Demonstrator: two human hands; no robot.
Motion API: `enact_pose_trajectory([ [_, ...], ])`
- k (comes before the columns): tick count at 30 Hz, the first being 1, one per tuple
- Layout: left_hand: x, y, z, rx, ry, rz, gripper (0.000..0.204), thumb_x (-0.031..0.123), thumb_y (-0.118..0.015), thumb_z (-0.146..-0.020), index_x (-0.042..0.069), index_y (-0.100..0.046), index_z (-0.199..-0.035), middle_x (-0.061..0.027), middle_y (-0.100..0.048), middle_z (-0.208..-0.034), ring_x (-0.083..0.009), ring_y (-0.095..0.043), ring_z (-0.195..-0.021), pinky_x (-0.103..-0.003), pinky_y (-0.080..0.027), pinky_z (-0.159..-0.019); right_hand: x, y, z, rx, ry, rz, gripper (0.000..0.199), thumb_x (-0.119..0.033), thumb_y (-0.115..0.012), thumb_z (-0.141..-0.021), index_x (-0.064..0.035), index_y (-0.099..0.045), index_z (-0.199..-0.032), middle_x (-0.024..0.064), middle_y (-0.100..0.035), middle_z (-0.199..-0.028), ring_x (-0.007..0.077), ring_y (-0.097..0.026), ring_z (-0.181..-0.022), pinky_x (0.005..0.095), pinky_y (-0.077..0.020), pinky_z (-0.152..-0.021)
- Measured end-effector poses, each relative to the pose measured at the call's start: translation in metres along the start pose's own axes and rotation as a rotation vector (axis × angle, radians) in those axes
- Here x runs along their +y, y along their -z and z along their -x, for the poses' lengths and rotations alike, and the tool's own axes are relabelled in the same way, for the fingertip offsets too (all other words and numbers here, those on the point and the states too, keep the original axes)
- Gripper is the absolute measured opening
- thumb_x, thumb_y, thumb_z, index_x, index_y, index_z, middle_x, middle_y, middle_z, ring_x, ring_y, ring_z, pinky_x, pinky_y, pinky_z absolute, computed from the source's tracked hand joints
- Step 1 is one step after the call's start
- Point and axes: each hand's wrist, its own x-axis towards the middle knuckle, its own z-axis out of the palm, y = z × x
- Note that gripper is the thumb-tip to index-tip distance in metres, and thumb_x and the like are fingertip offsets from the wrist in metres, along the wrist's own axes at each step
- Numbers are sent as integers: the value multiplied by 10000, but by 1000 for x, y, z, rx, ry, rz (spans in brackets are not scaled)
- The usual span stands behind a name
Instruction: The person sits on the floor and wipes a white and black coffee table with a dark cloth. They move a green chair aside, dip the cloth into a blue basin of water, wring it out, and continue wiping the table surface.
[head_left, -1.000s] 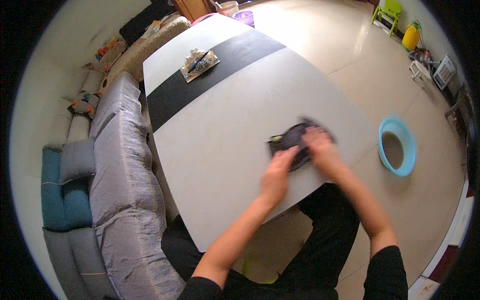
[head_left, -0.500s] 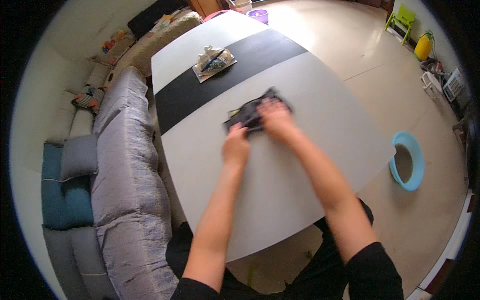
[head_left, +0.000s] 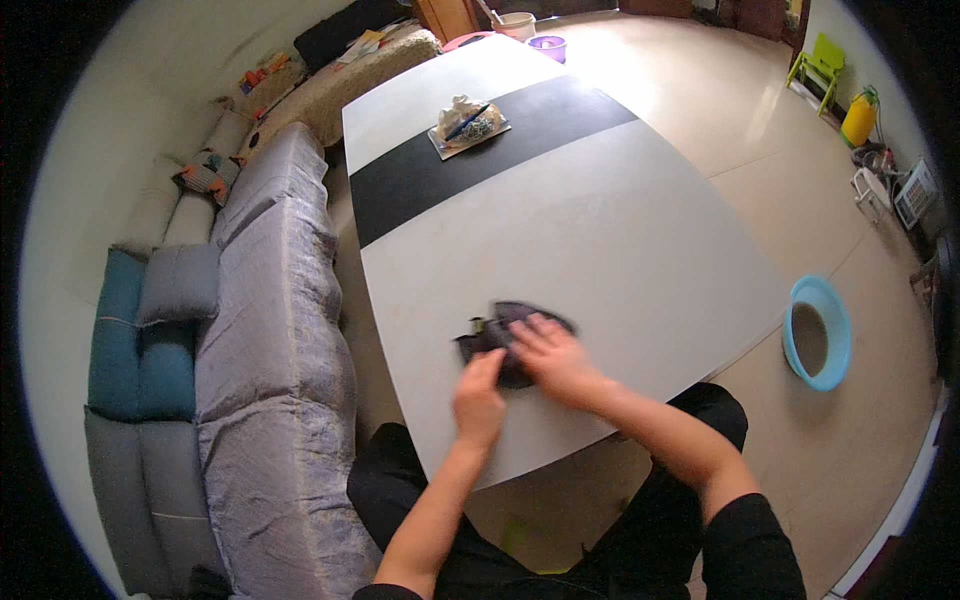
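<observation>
A crumpled dark cloth (head_left: 512, 335) lies on the near part of the white tabletop (head_left: 580, 235), slightly blurred. My right hand (head_left: 553, 358) presses flat on its right half, fingers stretched out and a little apart. At the cloth's lower left edge, my left hand (head_left: 480, 400) has its fingers closed on the fabric. A small pale-green patch shows near the cloth's left end. What lies beneath the cloth is hidden.
A tissue pack with a blue pen (head_left: 468, 122) sits on the table's black band (head_left: 400, 202). Left of the table runs a grey-covered sofa (head_left: 262, 330). On the floor to the right stand a light-blue basin (head_left: 842, 350), a yellow sprayer (head_left: 858, 120) and a green chair (head_left: 822, 66).
Both hands have drawn the cloth back from near the black band to the table's near end. My elbows are bent more, and the view has shifted slightly.
</observation>
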Motion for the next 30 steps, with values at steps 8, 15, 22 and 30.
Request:
enact_pose_trajectory([
  [8,69,-99,-46,-111,-266,-97,434,46,-443,-795,91,-498,-1223,-232,-407,-1287,-351,-394,-1203,-399,-319,-1011,101,33,4,90,-509,216,388,-160,-483,-851,-105,-487,-1235,115,-376,-1358,367,-338,-1243,436,-274,-1025],
  [15,-62,-17,-65,0,164,-28,298,90,-432,-852,57,-580,-1109,-156,-489,-1243,-296,-448,-1173,-366,-369,-973,34,-20,-124,-146,-239,70,415,-174,-471,-830,-158,-481,-1245,86,-350,-1385,326,-308,-1278,429,-239,-1046],
  [22,-89,63,52,180,325,-2,241,0,-483,-804,30,-636,-987,-186,-555,-1131,-308,-511,-1097,-355,-414,-909,-94,-65,-132,-235,156,-34,473,-177,-533,-768,-154,-488,-1239,83,-359,-1374,319,-329,-1264,400,-247,-1049],
  [30,1,54,151,-15,149,15,307,-37,-481,-710,52,-643,-954,-153,-566,-1126,-288,-494,-1123,-406,-356,-988,-109,1,27,-161,137,-140,455,-92,-539,-744,-99,-500,-1197,88,-349,-1377,332,-302,-1275,436,-265,-1041],
])
